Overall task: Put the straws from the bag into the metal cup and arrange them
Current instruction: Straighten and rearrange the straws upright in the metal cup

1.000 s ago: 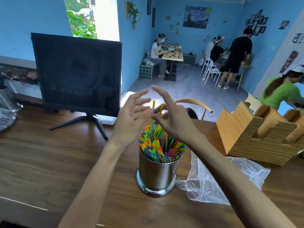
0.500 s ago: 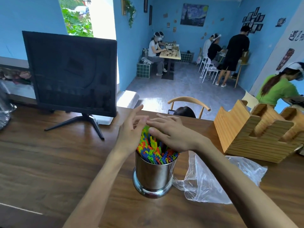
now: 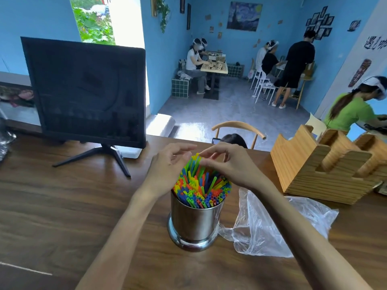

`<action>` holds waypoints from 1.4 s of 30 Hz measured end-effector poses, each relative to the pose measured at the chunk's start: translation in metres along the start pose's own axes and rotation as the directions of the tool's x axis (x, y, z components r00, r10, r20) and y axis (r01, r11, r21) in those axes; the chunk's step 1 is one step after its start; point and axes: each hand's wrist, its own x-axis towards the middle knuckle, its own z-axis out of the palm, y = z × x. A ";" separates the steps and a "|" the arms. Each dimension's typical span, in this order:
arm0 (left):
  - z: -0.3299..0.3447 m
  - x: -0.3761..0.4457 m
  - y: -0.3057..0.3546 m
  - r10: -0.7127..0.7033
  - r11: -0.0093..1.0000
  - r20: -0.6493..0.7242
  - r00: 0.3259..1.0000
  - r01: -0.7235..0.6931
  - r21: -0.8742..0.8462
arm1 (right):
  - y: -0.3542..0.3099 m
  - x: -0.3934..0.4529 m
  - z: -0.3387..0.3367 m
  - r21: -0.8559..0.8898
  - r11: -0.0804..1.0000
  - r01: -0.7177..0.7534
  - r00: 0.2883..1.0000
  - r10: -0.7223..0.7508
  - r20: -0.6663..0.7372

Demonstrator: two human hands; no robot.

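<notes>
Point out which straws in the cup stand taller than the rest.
The green and yellow straws at the bundle's far side, between the fingertips of both hands; the others sit lower, near the metal cup rim.

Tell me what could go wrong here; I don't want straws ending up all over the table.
The straws are packed tight, and some far ones stick up between both hands' fingertips, so a tug could drag neighbours out. The metal cup stands unheld, so a sideways push might tip it.

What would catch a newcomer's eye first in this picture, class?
The bright straws crammed into the metal cup at the middle of the wooden table, with the left hand and right hand at their tips. A crumpled clear plastic bag lies just right of the cup.
</notes>
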 end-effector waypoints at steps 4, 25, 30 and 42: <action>-0.003 -0.002 0.001 -0.011 1.000 0.042 0.999 0.010 0.018 | 0.000 0.003 0.011 -0.011 1.000 -0.009 0.999 0.009 -0.031; -0.030 0.013 0.063 0.146 0.989 -0.055 0.988 -0.145 0.013 | -0.009 -0.008 0.003 0.305 0.950 -0.058 0.997 0.068 -0.023; -0.046 0.019 0.102 0.293 0.898 -0.369 0.882 -0.386 -0.209 | -0.025 -0.012 0.005 0.388 0.922 0.007 0.998 -0.031 0.055; -0.053 -0.002 0.045 0.081 0.978 -0.245 0.966 -0.125 -0.168 | -0.021 -0.016 -0.047 0.866 0.497 0.053 0.916 0.320 -0.240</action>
